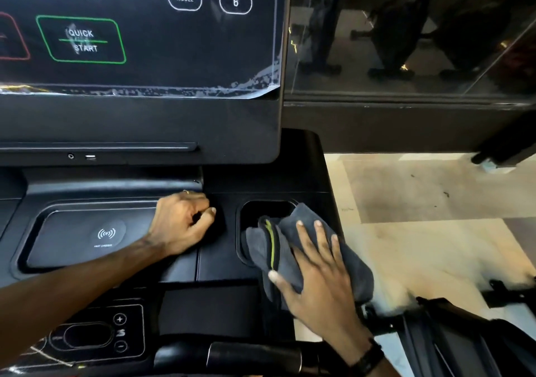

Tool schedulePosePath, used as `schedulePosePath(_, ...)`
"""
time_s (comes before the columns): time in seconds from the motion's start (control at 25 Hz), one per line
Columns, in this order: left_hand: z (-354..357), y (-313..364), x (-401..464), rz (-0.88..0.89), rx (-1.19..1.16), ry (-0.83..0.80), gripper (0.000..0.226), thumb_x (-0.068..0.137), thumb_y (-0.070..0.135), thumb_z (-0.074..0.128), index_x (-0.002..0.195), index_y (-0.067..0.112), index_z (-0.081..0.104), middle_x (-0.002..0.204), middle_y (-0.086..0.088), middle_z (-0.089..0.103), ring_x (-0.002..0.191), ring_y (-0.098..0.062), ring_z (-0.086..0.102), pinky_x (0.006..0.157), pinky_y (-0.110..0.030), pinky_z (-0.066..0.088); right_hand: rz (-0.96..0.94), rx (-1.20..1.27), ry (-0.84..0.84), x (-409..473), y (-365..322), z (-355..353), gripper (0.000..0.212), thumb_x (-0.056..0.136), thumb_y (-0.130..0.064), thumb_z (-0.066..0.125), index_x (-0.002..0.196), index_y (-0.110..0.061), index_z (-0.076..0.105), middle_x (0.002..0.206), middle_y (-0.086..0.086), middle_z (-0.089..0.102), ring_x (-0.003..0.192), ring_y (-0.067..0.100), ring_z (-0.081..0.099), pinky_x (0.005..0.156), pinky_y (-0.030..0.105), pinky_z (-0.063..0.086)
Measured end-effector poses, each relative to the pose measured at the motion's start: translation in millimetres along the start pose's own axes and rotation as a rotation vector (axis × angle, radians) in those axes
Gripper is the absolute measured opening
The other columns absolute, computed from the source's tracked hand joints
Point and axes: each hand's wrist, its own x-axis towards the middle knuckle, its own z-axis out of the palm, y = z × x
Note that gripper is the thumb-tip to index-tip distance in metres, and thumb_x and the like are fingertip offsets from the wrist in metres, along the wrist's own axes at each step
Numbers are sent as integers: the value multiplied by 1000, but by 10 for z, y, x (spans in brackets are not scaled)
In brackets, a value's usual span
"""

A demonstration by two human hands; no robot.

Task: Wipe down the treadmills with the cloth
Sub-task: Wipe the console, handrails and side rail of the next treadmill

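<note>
Pale floor tiles (420,202) spread out to the right of a black treadmill console (220,266), and dark glass (406,34) above them mirrors gym machines. On the console's right side sits a cup holder (265,210), a deep dark recess; one end of a grey cloth (293,249) with a yellow-green seam droops over its near rim and into the opening, and nothing else can be made out inside. The right hand (316,275) lies flat on the cloth with fingers straight and spread, pressing it against the console edge beside the cup holder. Left of the cup holder, the left hand (181,223) rests on the console with fingers curled under; whether it holds anything cannot be told. Further left lies a shallow charging tray (52,243) with a wireless symbol. Above the cup holder stands the screen (139,28) showing QUICK START.
</note>
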Motion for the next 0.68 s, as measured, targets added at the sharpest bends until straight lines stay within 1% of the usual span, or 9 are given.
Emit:
schedulePosePath(0.12, 5, 0, 18, 0, -6, -3, 38, 89, 30, 45, 55, 16, 37, 58, 12, 31, 49, -20, 44, 47, -31, 35, -73, -70, -156, 402, -142, -73, 90, 91, -82, 12, 152, -23, 43, 163, 5, 33, 156, 27, -3, 124, 51, 5)
schedulePosePath(0.2, 8, -6, 31, 9, -11, -8, 38, 89, 30, 45, 55, 16, 37, 58, 12, 30, 49, -19, 43, 47, -31, 35, -89, -114, -266, 528, -238, -142, 108, 83, -90, 8, 156, -14, 33, 164, 11, 28, 155, 31, -9, 124, 52, -2)
schedulePosePath(0.28, 7, -16, 25, 2, -17, -12, 39, 90, 31, 46, 55, 15, 37, 58, 12, 30, 50, -17, 40, 48, -30, 33, -88, -91, -348, 534, -301, -208, 116, 80, -93, 16, 158, -8, 24, 166, 14, 20, 155, 30, -9, 125, 49, -7)
schedulePosePath(0.32, 13, -20, 25, 6, -18, -13, 40, 90, 31, 46, 55, 14, 38, 58, 11, 30, 50, -16, 39, 48, -30, 33, -80, -52, -379, 523, -324, -240, 117, 79, -93, 22, 158, -7, 21, 166, 13, 19, 156, 28, -5, 126, 45, -8)
schedulePosePath(0.4, 25, -20, 26, 11, -14, -24, 40, 90, 31, 46, 55, 14, 38, 58, 11, 31, 49, -17, 40, 48, -31, 33, -44, 77, -451, 559, -362, -263, 114, 80, -90, 33, 160, -10, 16, 167, 14, 13, 156, 24, 5, 125, 34, -3)
schedulePosePath(0.48, 21, -17, 27, 2, -11, -31, 40, 90, 32, 45, 55, 14, 37, 57, 11, 32, 50, -18, 40, 49, -30, 33, -35, 162, -504, 675, -403, -240, 111, 81, -87, 38, 161, -17, 6, 167, 20, 7, 155, 27, 7, 126, 34, 5)
schedulePosePath(0.52, 19, -18, 29, -9, -10, -30, 40, 90, 32, 45, 55, 15, 37, 57, 10, 32, 50, -17, 38, 49, -29, 31, -28, 184, -536, 744, -419, -216, 110, 81, -87, 39, 161, -19, 4, 165, 24, 8, 155, 31, 7, 126, 35, 7)
schedulePosePath(0.6, 24, -15, 20, -26, -9, -33, 39, 90, 32, 45, 56, 17, 36, 57, 10, 32, 52, -14, 35, 51, -28, 29, 5, 201, -602, 824, -431, -159, 105, 81, -88, 38, 160, -21, 15, 161, 32, 16, 153, 38, 12, 124, 38, 10)
schedulePosePath(0.68, 16, -10, 23, -34, -10, -32, 37, 91, 32, 44, 57, 20, 34, 57, 10, 31, 53, -12, 32, 52, -27, 26, -8, 204, -621, 870, -436, -155, 93, 81, -89, 36, 150, -26, 41, 153, 32, 35, 149, 41, 24, 124, 42, 16)
